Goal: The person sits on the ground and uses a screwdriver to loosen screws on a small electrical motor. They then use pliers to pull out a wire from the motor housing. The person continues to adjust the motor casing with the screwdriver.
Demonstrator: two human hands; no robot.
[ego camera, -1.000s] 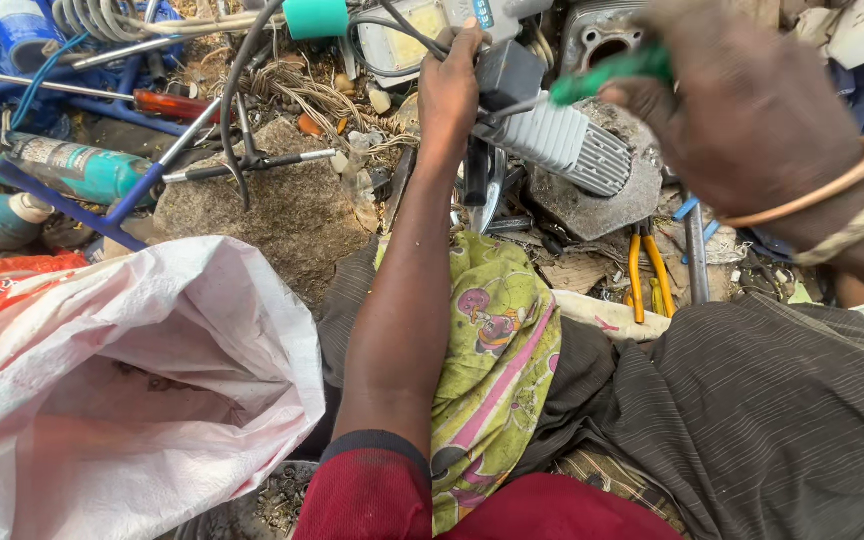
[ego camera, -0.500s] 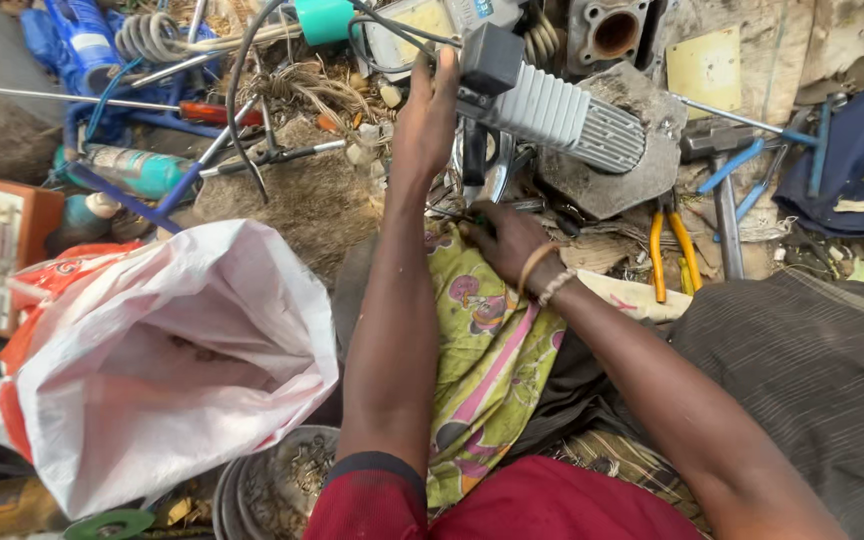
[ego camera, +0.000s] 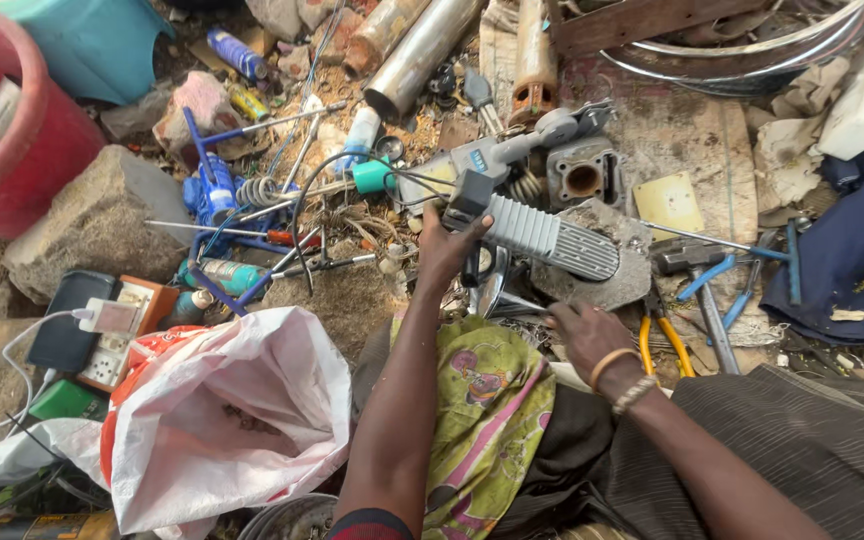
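Left hand (ego camera: 444,250) is gripping the ribbed grey engine part (ego camera: 549,238) at its 9 o'clock end, fingers closed | right hand (ego camera: 584,335) is resting at its 6 o'clock, grip hidden | yellow-handled pliers (ego camera: 660,340) are lying just beside it.

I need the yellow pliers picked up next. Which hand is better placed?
Right. The right hand is free, low on the ground, with the yellow pliers just beside it. The left hand is gripping the grey finned part and sits farther off.
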